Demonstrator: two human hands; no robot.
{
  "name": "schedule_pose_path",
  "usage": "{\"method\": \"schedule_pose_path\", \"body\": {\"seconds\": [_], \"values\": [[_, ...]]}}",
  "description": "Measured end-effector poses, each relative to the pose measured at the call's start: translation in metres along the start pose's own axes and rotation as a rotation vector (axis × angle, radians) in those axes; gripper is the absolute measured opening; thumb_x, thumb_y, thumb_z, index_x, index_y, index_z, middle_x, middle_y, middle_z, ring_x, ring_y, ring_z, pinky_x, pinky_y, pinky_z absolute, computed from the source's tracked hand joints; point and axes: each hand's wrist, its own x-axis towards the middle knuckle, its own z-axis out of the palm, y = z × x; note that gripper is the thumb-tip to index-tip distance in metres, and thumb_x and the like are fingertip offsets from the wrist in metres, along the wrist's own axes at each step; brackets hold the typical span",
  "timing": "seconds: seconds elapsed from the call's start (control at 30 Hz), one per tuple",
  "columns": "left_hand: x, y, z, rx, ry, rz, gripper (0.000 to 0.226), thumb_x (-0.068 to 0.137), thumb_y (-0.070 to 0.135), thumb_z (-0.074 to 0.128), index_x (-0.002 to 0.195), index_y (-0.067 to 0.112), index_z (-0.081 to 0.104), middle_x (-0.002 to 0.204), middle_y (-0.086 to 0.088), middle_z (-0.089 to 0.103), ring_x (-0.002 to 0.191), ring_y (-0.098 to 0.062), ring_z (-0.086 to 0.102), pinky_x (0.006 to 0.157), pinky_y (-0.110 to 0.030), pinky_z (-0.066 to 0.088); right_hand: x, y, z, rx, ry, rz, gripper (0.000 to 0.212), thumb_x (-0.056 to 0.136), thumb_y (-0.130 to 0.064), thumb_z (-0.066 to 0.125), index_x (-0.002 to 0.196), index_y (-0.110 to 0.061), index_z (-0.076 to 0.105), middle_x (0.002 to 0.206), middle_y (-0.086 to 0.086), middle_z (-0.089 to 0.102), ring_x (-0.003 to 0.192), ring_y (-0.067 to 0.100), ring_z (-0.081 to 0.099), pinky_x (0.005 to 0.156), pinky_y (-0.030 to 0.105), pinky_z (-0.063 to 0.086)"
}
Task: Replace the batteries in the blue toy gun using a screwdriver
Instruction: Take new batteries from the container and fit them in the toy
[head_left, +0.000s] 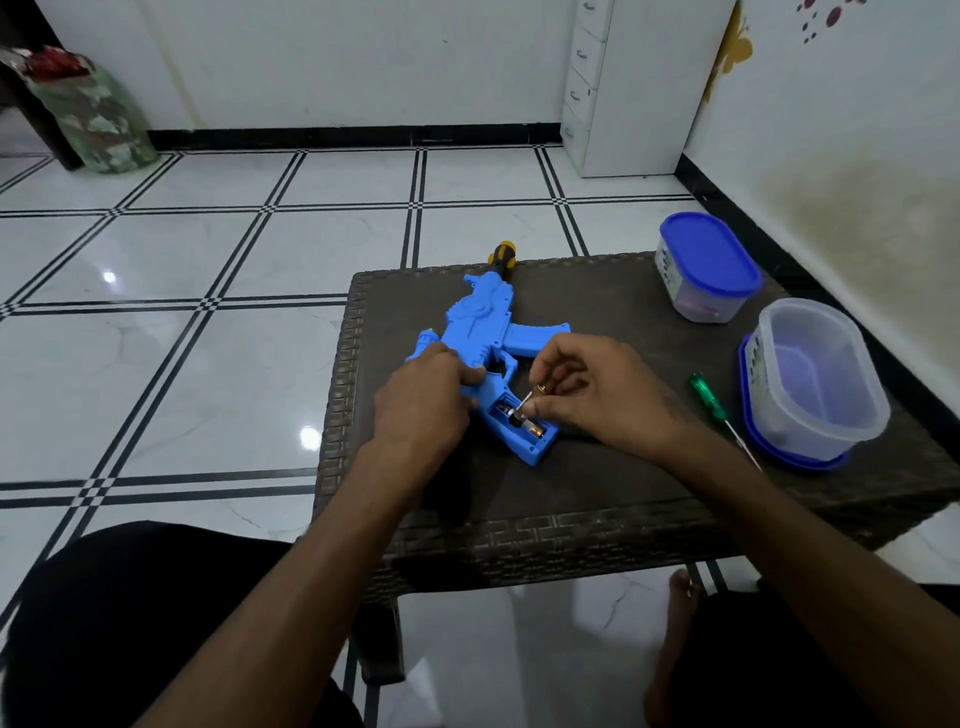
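Note:
The blue toy gun (485, 332) lies flat on the dark woven table (597, 499), its grip pointing toward me with the battery compartment (519, 423) uncovered. Batteries show inside it. My left hand (423, 405) presses down on the gun's body beside the trigger. Over the compartment, my right hand (597, 392) pinches a small battery (532, 400) with a metallic end, tilted into the slot. A green-handled screwdriver (714, 410) rests on the table to the right of that hand. A yellow-and-black screwdriver handle (501, 257) pokes out behind the gun's far end.
Two oval plastic containers stand at the table's right: one closed with a blue lid (706, 265), one open (815, 379) sitting on its blue lid. White cabinet (623, 88) and wall behind. Tiled floor to the left; my knees below the table edge.

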Motion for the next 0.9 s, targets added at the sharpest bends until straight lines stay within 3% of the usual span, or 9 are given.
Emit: {"method": "schedule_pose_path", "body": {"seconds": [0.17,0.27,0.37,0.5,0.7,0.9], "values": [[0.001,0.0,0.0,0.012,-0.008,0.006,0.044,0.091,0.026,0.064,0.132,0.037,0.057,0.141,0.003,0.047,0.127,-0.022,0.048,0.092,-0.038,0.045,0.003,-0.004,0.002,0.073,-0.013,-0.009,0.022,0.089,-0.005,0.068,0.106,-0.017,0.075,0.092,-0.004,0.072,0.084,0.012,0.071,0.082,0.035,0.06],[0.001,0.0,0.0,0.014,-0.008,0.004,0.043,0.091,0.027,0.064,0.132,0.038,0.057,0.141,0.004,0.047,0.126,-0.022,0.048,0.092,-0.039,0.045,0.004,-0.004,0.003,-0.02,-0.041,-0.02,0.028,0.09,-0.01,0.068,0.115,-0.021,0.071,0.085,-0.01,0.067,0.075,0.009,0.069,0.073,0.035,0.062],[0.001,0.0,-0.001,0.008,-0.006,-0.003,0.043,0.091,0.028,0.064,0.132,0.039,0.057,0.141,0.005,0.047,0.126,-0.022,0.049,0.092,-0.039,0.045,0.002,-0.005,0.004,-0.055,-0.086,0.034,0.027,0.084,-0.012,0.076,0.106,-0.022,0.064,0.082,-0.004,0.066,0.065,0.008,0.067,0.055,0.027,0.059],[0.0,-0.001,0.0,0.011,0.003,0.005,0.044,0.091,0.029,0.064,0.133,0.039,0.057,0.141,0.005,0.047,0.126,-0.021,0.049,0.092,-0.039,0.045,0.003,-0.008,0.007,-0.173,-0.129,0.022,0.014,0.081,-0.011,0.078,0.091,-0.016,0.07,0.08,-0.004,0.071,0.065,0.004,0.066,0.056,0.013,0.051],[0.0,-0.001,0.0,0.012,0.0,0.003,0.043,0.092,0.029,0.063,0.133,0.039,0.056,0.141,0.005,0.046,0.127,-0.021,0.048,0.093,-0.04,0.046,0.003,-0.014,0.006,-0.339,-0.215,0.029,0.014,0.084,-0.015,0.076,0.098,-0.019,0.077,0.075,-0.015,0.067,0.063,-0.006,0.059,0.055,0.002,0.04],[0.001,-0.001,-0.001,0.029,-0.011,0.007,0.043,0.092,0.029,0.062,0.133,0.039,0.056,0.142,0.005,0.045,0.128,-0.021,0.047,0.091,-0.039,0.046,0.004,-0.02,0.003,-0.419,-0.297,0.011,0.029,0.085,-0.008,0.072,0.112,-0.019,0.075,0.101,-0.006,0.074,0.076,-0.001,0.059,0.054,-0.003,0.036]]}}
